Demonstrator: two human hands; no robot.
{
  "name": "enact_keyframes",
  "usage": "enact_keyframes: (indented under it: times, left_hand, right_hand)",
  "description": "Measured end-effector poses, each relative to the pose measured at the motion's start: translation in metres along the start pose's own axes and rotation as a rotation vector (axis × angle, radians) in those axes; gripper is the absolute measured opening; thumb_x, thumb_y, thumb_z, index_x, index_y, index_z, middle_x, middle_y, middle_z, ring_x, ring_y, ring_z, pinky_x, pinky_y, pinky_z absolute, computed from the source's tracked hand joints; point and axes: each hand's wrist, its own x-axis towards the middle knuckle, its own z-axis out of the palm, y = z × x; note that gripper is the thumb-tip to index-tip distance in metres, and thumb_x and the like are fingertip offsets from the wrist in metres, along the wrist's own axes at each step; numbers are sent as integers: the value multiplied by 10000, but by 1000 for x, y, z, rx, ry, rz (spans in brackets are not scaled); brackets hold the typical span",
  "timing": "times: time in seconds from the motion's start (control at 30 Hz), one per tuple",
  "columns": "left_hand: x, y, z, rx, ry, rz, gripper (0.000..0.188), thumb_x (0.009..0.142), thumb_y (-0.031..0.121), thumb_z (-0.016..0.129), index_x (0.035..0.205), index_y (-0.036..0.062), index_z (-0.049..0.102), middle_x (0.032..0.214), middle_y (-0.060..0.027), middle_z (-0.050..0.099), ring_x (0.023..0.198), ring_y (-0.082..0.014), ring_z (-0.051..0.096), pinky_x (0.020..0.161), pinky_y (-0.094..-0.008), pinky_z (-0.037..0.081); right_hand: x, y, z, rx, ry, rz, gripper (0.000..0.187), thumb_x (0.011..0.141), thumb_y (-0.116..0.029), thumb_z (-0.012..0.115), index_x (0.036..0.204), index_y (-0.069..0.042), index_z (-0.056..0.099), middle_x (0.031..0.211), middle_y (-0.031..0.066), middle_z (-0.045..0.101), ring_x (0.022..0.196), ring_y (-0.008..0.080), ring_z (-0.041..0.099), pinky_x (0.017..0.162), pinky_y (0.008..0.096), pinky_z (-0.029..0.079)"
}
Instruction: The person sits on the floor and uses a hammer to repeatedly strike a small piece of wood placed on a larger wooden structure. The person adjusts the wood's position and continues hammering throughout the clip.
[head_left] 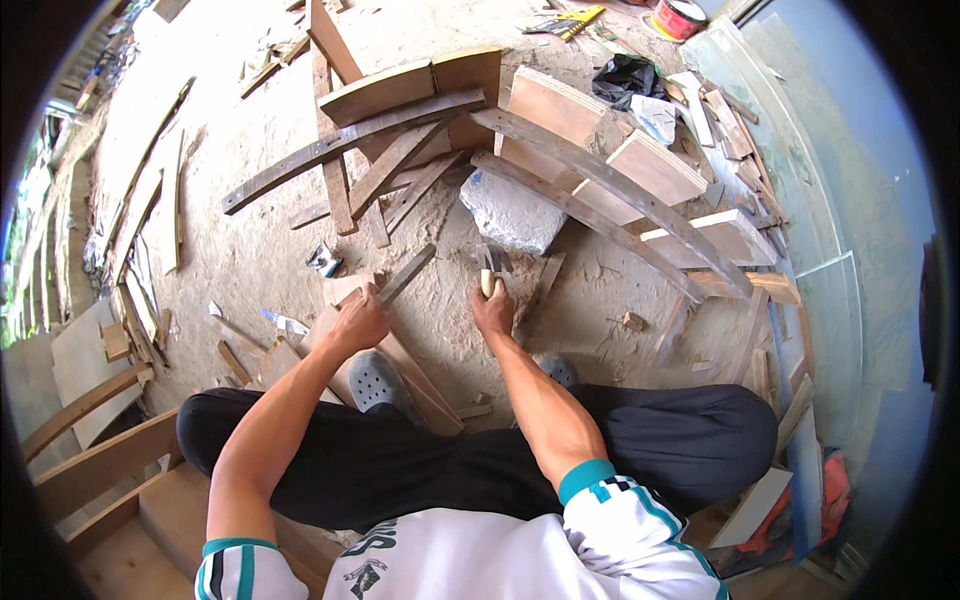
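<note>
My right hand (492, 312) is wrapped round the pale wooden handle of a hammer (488, 283). Its dark metal head (493, 258) points away from me, just in front of a grey concrete block (512, 212). To the left, my left hand (360, 322) is closed at the near end of a dark wooden strip (410, 273), which sticks out toward the far right; its fingertips are hidden. Under and beside that hand lie lighter planks (420, 378), running back between my feet. A gap separates the two hands.
Beyond the block stands a frame of dark curved beams (345, 143) and plywood boards (645, 175). A handsaw (570, 22) and a red tin (678, 18) lie far back. Glass sheets (835, 300) lean at right. Wooden box parts (110, 470) stand at lower left.
</note>
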Motion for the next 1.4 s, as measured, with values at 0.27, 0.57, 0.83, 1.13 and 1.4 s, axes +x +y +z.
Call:
enact_keyframes:
  times: [0.27, 0.57, 0.83, 1.13, 1.4]
  left_hand:
    - [-6, -20, -5, 52, 176, 163, 420, 852, 165, 560, 1226, 33, 419, 1061, -266, 609, 942, -434, 611, 840, -481, 482]
    - [36, -34, 12, 95, -24, 82, 588, 827, 510, 659, 1208, 76, 542, 946, -202, 669, 920, -393, 643, 790, -478, 497]
    - [66, -57, 15, -3, -102, 91, 760, 833, 742, 474, 809, 18, 704, 734, -194, 665, 775, -367, 662, 740, -458, 506]
    - [90, -70, 5, 21, -215, 48, 836, 806, 808, 411, 938, 51, 742, 853, -221, 688, 858, -365, 666, 811, -461, 501]
    - [99, -73, -4, 64, -300, 28, 798, 821, 782, 424, 1016, 71, 728, 948, -224, 685, 934, -366, 655, 840, -452, 501]
  right_hand:
    - [6, -25, -19, 227, 30, 21, 419, 820, -419, 655, 913, -12, 623, 744, 185, 657, 677, 360, 650, 641, 457, 499]
    - [-7, -27, -32, 446, -176, 344, 363, 840, -340, 680, 855, 9, 584, 563, 91, 579, 396, 194, 581, 354, 344, 450]
    - [-7, -21, -43, 687, -277, 530, 258, 868, -275, 670, 841, -53, 540, 585, 21, 500, 384, 162, 494, 343, 335, 405]
    - [-6, -35, -46, 625, -421, 555, 228, 861, -247, 676, 843, -58, 552, 591, 17, 515, 434, 142, 503, 364, 317, 427]
    - [-3, -32, -38, 685, -300, 569, 222, 856, -212, 661, 853, -53, 507, 592, 19, 476, 410, 142, 461, 369, 317, 417]
